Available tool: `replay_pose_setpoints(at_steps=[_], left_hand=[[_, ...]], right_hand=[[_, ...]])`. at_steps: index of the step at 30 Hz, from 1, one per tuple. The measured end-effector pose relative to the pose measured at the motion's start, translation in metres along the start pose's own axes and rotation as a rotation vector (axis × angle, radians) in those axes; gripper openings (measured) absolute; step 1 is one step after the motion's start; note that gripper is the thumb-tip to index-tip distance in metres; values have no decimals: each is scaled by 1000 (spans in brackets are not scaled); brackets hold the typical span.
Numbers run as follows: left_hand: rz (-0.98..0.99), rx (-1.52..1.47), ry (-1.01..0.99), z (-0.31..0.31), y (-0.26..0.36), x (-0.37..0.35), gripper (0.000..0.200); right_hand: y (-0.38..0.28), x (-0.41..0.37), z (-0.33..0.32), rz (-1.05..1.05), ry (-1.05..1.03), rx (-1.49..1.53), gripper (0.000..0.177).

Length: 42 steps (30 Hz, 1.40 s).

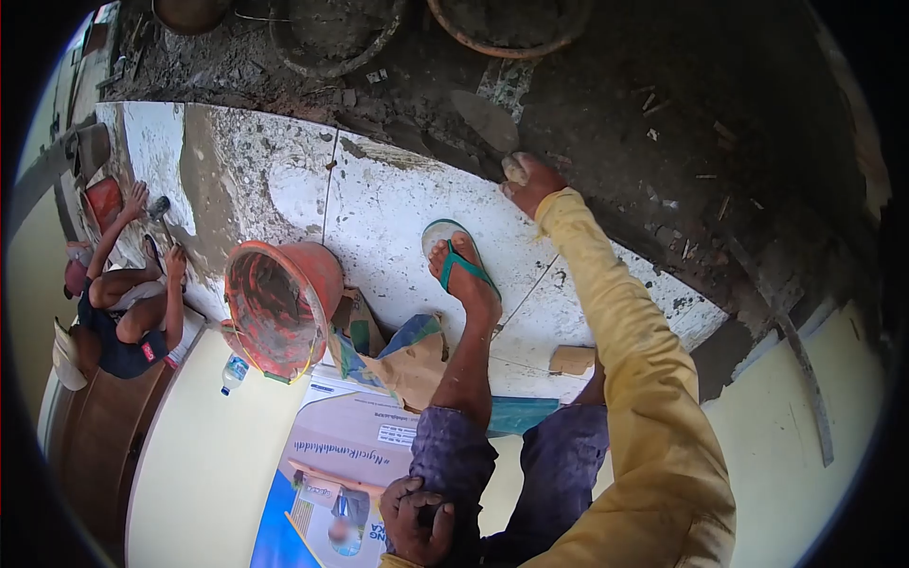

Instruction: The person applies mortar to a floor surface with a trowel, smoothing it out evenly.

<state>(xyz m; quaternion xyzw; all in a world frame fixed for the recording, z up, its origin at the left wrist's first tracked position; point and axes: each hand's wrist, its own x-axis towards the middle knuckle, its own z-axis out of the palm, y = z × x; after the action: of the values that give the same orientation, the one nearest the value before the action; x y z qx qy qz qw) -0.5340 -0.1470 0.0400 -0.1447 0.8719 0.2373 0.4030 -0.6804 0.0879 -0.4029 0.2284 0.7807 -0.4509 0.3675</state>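
Observation:
My right hand (530,182), in a yellow sleeve, reaches far forward and grips the handle of a trowel (485,121). The trowel's blade lies over the dark mortar bed just past the edge of the laid white tiles (398,204). My left hand (417,519) rests closed on my left knee and holds nothing I can see. My left foot in a green flip-flop (461,262) stands on the tiles, between the two hands.
An orange bucket (280,305) lies on its side on the tiles at left, beside a plastic bottle (233,373). Another person (123,303) squats at far left, working on a tile. Mortar pans (507,24) sit at the top. A printed banner (350,454) lies below.

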Motion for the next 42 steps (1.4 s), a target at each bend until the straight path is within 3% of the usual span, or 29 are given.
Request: replay_pose_setpoints(at_steps=[2, 3, 6, 10, 14, 17, 19, 21, 23, 26, 30, 31, 34, 40, 41, 42], left_hand=[[7, -16, 0, -3, -1, 3, 19], [13, -22, 3, -4, -1, 6, 19], [-2, -63, 9, -11, 1, 10, 19], [-127, -217, 101, -5, -1, 5, 19], [-6, -164, 67, -17, -3, 20, 18], [11, -167, 66, -18, -6, 22, 17], [-12, -193, 92, -17, -3, 22, 15], [-50, -192, 105, -18, 0, 25, 16], [-70, -211, 117, -17, 3, 25, 16], [-70, -218, 135, -20, 3, 23, 16], [-36, -221, 131, -18, 8, 29, 17], [-33, -206, 126, -20, 9, 29, 17], [-25, -173, 139, -17, 9, 25, 16], [15, -158, 135, -18, 6, 25, 16], [22, -154, 140, -19, 5, 24, 16], [28, -149, 141, -19, 4, 24, 16]], right_hand=[[-34, -3, -38, 196, -199, 141, 50], [-26, 5, -32, 279, -120, 271, 40], [-8, 52, -34, 416, -343, 467, 35], [-27, 105, -35, 556, -483, 171, 34], [-57, 139, -16, 513, -635, 16, 36], [-81, 134, -22, 295, -695, -190, 29], [-74, 152, -6, 636, -594, -71, 43], [-49, 146, -16, 316, -628, -158, 41], [-70, 119, -32, 402, -617, -218, 37], [-12, 121, -20, 561, -480, 3, 36], [-17, 110, -30, 808, -521, 125, 26], [-5, 118, -25, 843, -733, 355, 29], [-4, 131, -5, 780, -784, 534, 24], [-84, 107, -13, 598, -716, 308, 22], [-80, 98, -29, 204, -854, 98, 30], [-84, 92, -34, 307, -847, 207, 33]])
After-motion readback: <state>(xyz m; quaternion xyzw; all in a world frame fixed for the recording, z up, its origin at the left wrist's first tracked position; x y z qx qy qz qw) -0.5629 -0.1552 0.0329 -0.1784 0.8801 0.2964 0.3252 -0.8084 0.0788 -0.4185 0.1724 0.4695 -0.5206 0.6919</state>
